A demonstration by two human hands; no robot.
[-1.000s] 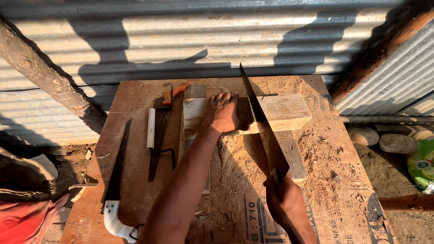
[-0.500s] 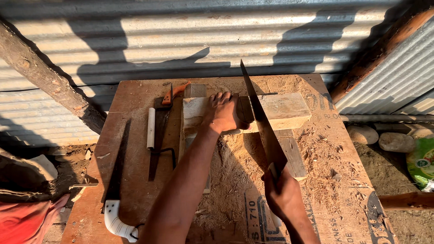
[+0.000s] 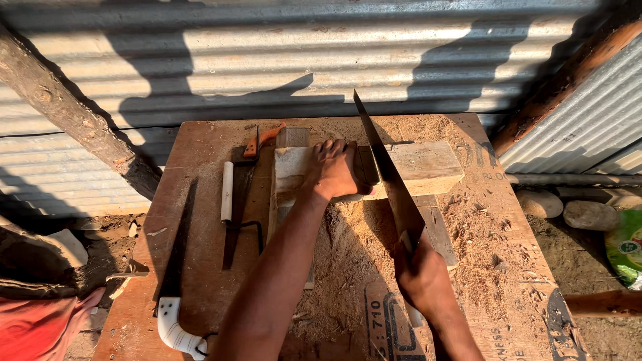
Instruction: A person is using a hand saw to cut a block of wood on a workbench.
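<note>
My left hand (image 3: 332,170) presses flat on a pale wooden plank (image 3: 428,166) that lies crosswise on a brown workbench (image 3: 200,281). My right hand (image 3: 420,276) grips the handle of a hand saw (image 3: 386,175). The saw's blade runs away from me across the plank, just to the right of my left hand's fingers, and its tip points up toward the metal wall. Sawdust lies around the plank and under my arms.
On the bench's left lie a second saw with a white handle (image 3: 175,321), a white tube (image 3: 227,192), a dark tool (image 3: 237,220) and an orange-handled tool (image 3: 261,140). Corrugated metal sheets (image 3: 267,60) stand behind. Log posts (image 3: 73,120) lean at both sides; stones (image 3: 588,214) lie right.
The saw has slid slightly toward me along the cut, and my right hand has drawn back with it. My left hand stays on the plank.
</note>
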